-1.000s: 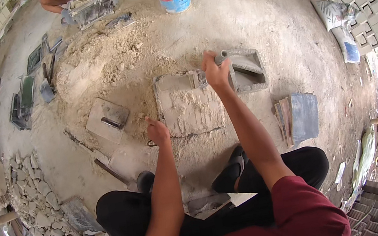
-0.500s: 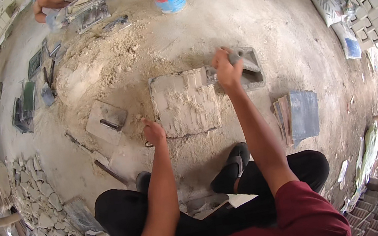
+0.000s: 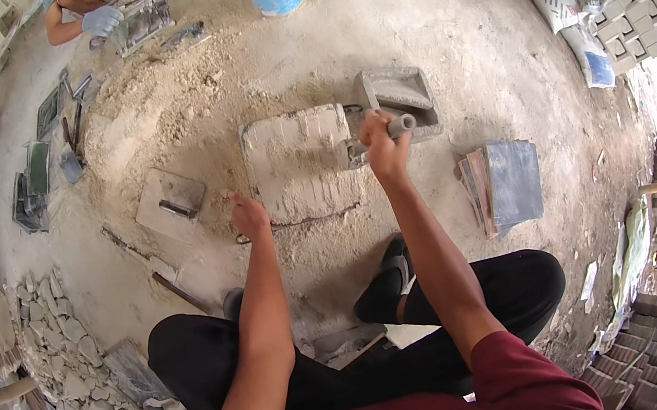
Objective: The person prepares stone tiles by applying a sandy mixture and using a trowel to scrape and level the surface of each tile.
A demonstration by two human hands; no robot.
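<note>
Slab point(image 3: 301, 170) in a thin dark rim, lying flat on the ground before the crouching person, its pale face streaked and crumbly. The right hand point(image 3: 384, 143), at the slab's right edge, is closed firmly round the grey handle of a tool point(image 3: 353, 153); the tool's head lies over that edge, though contact cannot be made out. The left hand point(image 3: 249, 215) is just beside the slab's lower left corner, fingers curled; whether they grip the dark loop point(image 3: 243, 238) there cannot be told. Beyond the slab's upper right corner is a tray point(image 3: 425, 93); well to its right, a stack of plates point(image 3: 513, 178); to its left, a board point(image 3: 172, 205) with a handle. Beyond the slab to the left lies loose sand point(image 3: 175, 92). The step in hand appears to be working the mix level. The next move probably calls for steady, even pressure across the streaked face, with the rim held still.
</note>
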